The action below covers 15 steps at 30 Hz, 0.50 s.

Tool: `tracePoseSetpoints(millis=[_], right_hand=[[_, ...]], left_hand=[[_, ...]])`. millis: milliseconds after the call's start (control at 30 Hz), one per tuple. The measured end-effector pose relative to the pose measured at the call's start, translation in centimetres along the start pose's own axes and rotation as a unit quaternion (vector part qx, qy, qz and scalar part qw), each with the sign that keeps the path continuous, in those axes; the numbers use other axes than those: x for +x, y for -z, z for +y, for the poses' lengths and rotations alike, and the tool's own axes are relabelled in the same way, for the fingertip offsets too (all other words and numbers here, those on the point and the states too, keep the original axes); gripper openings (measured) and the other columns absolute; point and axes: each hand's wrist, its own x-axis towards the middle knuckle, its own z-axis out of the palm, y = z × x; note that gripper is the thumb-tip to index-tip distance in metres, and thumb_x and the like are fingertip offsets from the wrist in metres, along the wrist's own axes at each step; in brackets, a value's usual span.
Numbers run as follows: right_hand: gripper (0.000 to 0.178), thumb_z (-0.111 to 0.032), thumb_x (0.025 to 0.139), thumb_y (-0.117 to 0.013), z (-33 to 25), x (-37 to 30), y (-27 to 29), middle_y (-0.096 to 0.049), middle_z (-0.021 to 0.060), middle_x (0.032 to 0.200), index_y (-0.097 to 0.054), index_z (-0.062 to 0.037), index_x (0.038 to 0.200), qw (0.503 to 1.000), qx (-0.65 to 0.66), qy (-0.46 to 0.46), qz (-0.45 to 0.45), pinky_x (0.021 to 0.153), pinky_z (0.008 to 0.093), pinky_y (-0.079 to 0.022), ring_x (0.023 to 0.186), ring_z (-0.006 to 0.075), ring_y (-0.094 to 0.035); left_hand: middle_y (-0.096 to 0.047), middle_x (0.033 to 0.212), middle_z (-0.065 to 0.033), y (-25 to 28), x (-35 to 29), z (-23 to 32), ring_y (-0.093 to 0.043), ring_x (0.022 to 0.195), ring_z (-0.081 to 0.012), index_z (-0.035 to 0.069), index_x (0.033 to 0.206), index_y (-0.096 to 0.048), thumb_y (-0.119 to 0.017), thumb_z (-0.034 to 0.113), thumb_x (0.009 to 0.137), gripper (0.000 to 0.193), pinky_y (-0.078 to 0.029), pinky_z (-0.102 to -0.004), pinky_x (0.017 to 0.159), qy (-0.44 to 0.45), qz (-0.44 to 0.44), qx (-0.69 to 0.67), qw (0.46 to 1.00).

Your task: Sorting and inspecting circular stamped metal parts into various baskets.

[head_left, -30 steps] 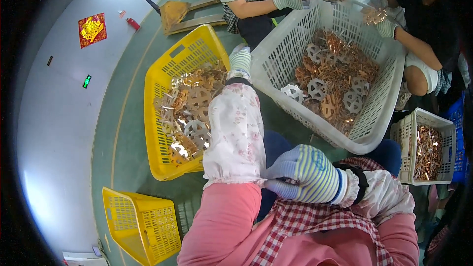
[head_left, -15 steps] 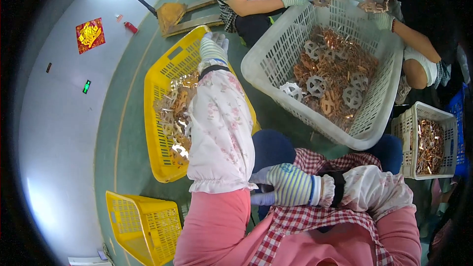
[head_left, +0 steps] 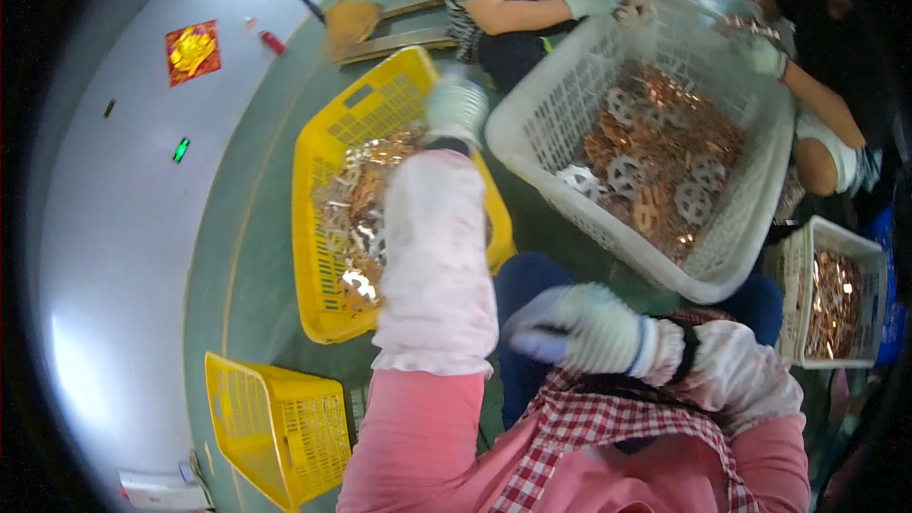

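My left hand [head_left: 456, 106], in a pale striped glove, is over the right rim of a yellow plastic basket [head_left: 309, 256] at its far end. Motion smears its fingers, so their grip cannot be made out. Flat cut metal pieces [head_left: 366, 218], copper and silver, lie in that basket. Over my lap, my right hand [head_left: 594, 328] wears a similar glove and points left. Its thumb and fingers are apart, with nothing visible between them. A large white crate [head_left: 560, 198] in front of me holds copper strips and round silver pieces with cut-outs [head_left: 624, 174].
Two people crouch behind the white crate, their gloved hands [head_left: 594, 2] holding metal parts at its rim. A tilted yellow basket [head_left: 313, 427] stands at lower left. A smaller white crate [head_left: 845, 358] of copper pieces is at right. Behind stands a pallet truck [head_left: 353, 24].
My left hand has moved right, from above the yellow basket's far end toward its right rim. My right hand has shifted right and slightly up, away from my left sleeve. The view has shifted a little.
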Motion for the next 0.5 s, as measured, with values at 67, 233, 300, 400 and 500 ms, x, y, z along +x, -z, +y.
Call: tracePoseSetpoints(millis=[67,233,300,400,500], right_hand=[[0.022,-0.023,0.086,-0.065,-1.7,1.8,1.8,-0.067,0.0145,0.094,-0.068,-0.0046,0.097,0.995,-0.063,0.047,0.056,0.08,0.0383,-0.051,0.09,0.0312,-0.065],[0.025,-0.026,0.076,-0.073,-6.5,5.8,1.7,-0.064,0.0117,0.106,-0.069,-0.0093,0.094,0.954,-0.188,0.23,0.027,0.082,0.0427,-0.046,0.089,0.0307,-0.062],[0.024,-0.032,0.078,-0.071,-7.1,6.3,0.4,-0.063,0.0121,0.109,-0.071,-0.0105,0.089,0.955,-0.218,0.2,0.002,0.086,0.0442,-0.043,0.09,0.0305,-0.062],[0.026,-0.035,0.08,-0.068,-8.3,7.2,0.5,-0.064,0.0121,0.107,-0.072,-0.0092,0.084,0.951,-0.273,0.096,-0.109,0.087,0.0446,-0.041,0.091,0.0303,-0.062],[0.03,-0.034,0.082,-0.065,-14.0,9.7,2.5,-0.066,0.0104,0.101,-0.071,-0.0076,0.095,0.912,-0.307,-0.065,-0.263,0.084,0.0429,-0.043,0.09,0.0273,-0.063]], left_hand=[[-0.071,0.083,-0.0099,0.2,-1.3,3.7,-0.068,0.078,-0.0245,0.014,0.083,-0.074,-0.061,0.018,0.079,0.014,-0.051,-0.0406,0.061,-0.062,-0.056,-0.049,0.995],[-0.07,0.105,-0.0104,-2.6,-1.9,4.6,-0.066,0.097,-0.0269,0.011,0.103,-0.072,-0.051,0.019,0.088,0.027,-0.048,-0.0489,0.08,-0.21,-0.187,0.07,0.957],[-0.07,0.106,-0.0106,-2.6,-1.8,4.5,-0.066,0.098,-0.0274,0.011,0.104,-0.071,-0.05,0.019,0.089,0.028,-0.047,-0.0504,0.081,-0.207,-0.194,0.089,0.955],[-0.07,0.107,-0.0109,-2.8,-0.6,7.1,-0.065,0.099,-0.028,0.011,0.105,-0.071,-0.048,0.019,0.09,0.029,-0.045,-0.0525,0.083,-0.23,-0.194,0.103,0.948],[-0.069,0.108,-0.0112,-3.0,-2.2,12.3,-0.065,0.1,-0.0286,0.01,0.107,-0.071,-0.047,0.019,0.091,0.03,-0.043,-0.0547,0.085,-0.248,-0.203,0.13,0.938]])
